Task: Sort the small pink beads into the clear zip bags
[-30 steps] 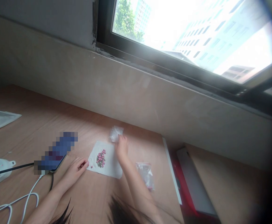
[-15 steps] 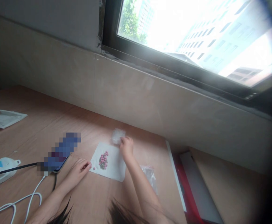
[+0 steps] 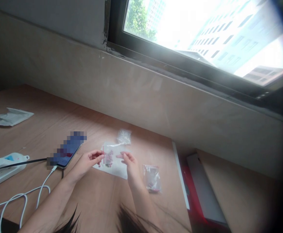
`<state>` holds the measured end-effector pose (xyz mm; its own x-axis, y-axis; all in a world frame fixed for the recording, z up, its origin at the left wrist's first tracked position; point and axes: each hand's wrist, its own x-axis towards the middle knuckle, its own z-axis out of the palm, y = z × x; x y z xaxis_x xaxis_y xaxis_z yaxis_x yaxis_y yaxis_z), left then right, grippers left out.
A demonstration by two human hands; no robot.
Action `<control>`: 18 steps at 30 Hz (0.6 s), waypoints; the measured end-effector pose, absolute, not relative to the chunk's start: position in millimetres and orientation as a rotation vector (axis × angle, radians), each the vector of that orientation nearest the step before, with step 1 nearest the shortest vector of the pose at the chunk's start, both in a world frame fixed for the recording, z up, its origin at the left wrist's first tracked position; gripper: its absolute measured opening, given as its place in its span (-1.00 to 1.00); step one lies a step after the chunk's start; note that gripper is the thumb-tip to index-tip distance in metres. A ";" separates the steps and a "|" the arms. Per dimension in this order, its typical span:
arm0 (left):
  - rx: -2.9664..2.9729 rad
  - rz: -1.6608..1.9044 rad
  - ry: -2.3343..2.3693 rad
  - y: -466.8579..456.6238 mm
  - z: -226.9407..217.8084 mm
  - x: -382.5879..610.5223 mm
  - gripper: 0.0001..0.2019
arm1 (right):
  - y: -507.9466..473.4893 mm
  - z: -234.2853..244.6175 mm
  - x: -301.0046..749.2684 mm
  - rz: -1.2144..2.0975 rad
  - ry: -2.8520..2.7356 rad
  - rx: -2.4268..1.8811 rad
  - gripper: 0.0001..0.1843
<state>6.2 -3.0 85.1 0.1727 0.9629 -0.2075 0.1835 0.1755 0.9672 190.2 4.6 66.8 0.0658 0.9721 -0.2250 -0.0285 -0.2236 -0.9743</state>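
My left hand [image 3: 92,159] pinches the red-striped edge of a small clear zip bag [image 3: 111,149]. At the bag's other end is my right hand [image 3: 131,161]; a fingertip looks hazy, as if behind the plastic, with the thumb in front. The bag is held over a white sheet [image 3: 119,171] on the table. Through the plastic shows a small pile of pink beads [image 3: 109,158] and greenish-grey bits, partly veiled by the bag. A stack of clear bags [image 3: 124,137] lies just behind the sheet.
Right of the sheet lies another clear bag [image 3: 152,178] with small things inside. A phone [image 3: 69,149] with a white cable [image 3: 44,184] is at left, near a power strip [image 3: 7,166]. A white packet [image 3: 11,117] lies far left. A wall and window border the table.
My right hand has come back from the clear bags toward the sheet. My left hand has moved up and right, and a clear zip bag is now held between the hands.
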 end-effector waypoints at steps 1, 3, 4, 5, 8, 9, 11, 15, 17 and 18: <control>1.281 0.829 1.270 -4.0 86.0 5.9 -0.71 | 2.6 63.7 190.7 1.318 -1.036 -1.419 -0.74; 1.307 0.808 1.280 -6.5 87.8 5.0 -0.74 | -2.4 62.8 190.5 1.185 -1.078 -1.526 -0.75; 1.320 0.804 1.285 -7.6 89.3 4.9 -0.74 | -5.6 65.0 189.3 1.065 -1.109 -1.593 -0.74; 1.333 0.800 1.290 -8.7 91.2 5.3 -0.75 | -9.1 68.6 187.3 0.939 -1.155 -1.645 -0.73; 1.408 0.779 1.295 -10.7 99.0 9.4 -0.77 | -19.6 84.0 177.3 0.806 -1.420 -1.613 -0.79; 1.449 0.770 1.288 -11.0 101.9 11.3 -0.78 | -22.2 89.4 173.2 0.845 -1.521 -1.551 -0.83; 1.539 0.755 1.265 -11.1 107.0 14.4 -0.79 | -24.7 98.2 166.1 0.919 -1.666 -1.451 -0.84; 1.688 0.727 1.229 -10.6 113.3 14.4 -0.80 | -20.4 106.1 160.1 0.983 -1.771 -1.418 -0.82; 1.737 0.696 1.205 -10.0 114.4 12.3 -0.79 | -16.1 106.4 160.7 1.036 -1.790 -1.389 -0.83; 1.753 0.681 1.192 -9.5 114.8 11.3 -0.79 | -14.1 106.2 161.2 1.055 -1.793 -1.372 -0.84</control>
